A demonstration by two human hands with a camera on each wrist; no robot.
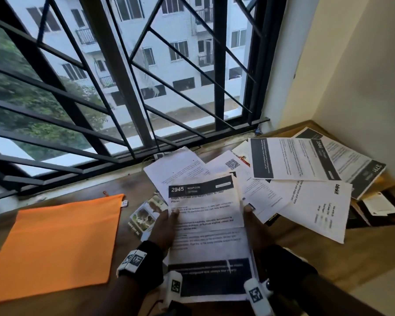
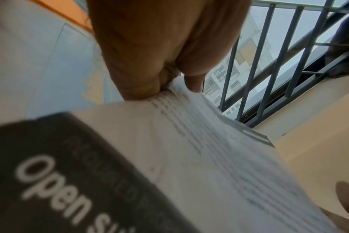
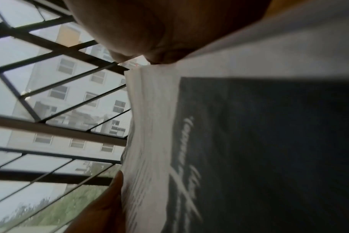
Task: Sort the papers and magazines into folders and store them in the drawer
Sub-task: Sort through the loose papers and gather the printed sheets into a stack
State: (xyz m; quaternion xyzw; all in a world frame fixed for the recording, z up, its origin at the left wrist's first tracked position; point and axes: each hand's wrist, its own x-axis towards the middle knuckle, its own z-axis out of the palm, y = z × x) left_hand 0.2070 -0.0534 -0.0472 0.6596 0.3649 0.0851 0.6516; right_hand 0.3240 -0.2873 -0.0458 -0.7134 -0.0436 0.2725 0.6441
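Note:
I hold a stack of printed papers (image 1: pixel 208 224) up in front of me; the top sheet bears a black header "2945 BEDROOM". My left hand (image 1: pixel 163 226) grips the stack's left edge, thumb on top. My right hand (image 1: pixel 252 222) grips its right edge the same way. In the left wrist view the left hand (image 2: pixel 165 82) pinches the stack of papers (image 2: pixel 189 149). From the right wrist, the right hand (image 3: pixel 149 52) clamps the stack of papers (image 3: pixel 153 126). An orange folder (image 1: pixel 57 245) lies flat on the wooden table (image 1: pixel 363 254) at the left. A small magazine (image 1: pixel 145 215) lies beside my left hand.
More printed sheets (image 1: pixel 301 179) lie fanned over the table's right part, toward the wall corner. A dark booklet (image 1: pixel 379 208) peeks out under them at the far right. A barred window (image 1: pixel 123 76) runs along the table's far edge.

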